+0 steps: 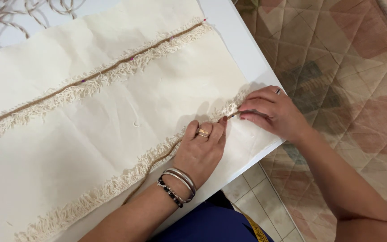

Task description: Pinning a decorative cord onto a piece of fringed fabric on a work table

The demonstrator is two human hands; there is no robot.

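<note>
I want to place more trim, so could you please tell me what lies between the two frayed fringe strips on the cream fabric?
Only bare cream fabric, creased, between the upper fringe strip and lower one, in the head view.

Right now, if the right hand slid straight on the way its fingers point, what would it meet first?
The right hand points left along the near fringe; it would likely meet the left hand fingertips first, almost touching already.

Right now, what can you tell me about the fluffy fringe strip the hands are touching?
The near fringe strip is cream, made of loose frayed threads, with a thin brown cord along it. It lies flat on the cream cloth, running diagonally from the lower left up toward the table's right edge. The left hand presses on it, and the right hand pinches its upper end, where a small pin seems to sit. A second, similar strip lies farther away.
</note>
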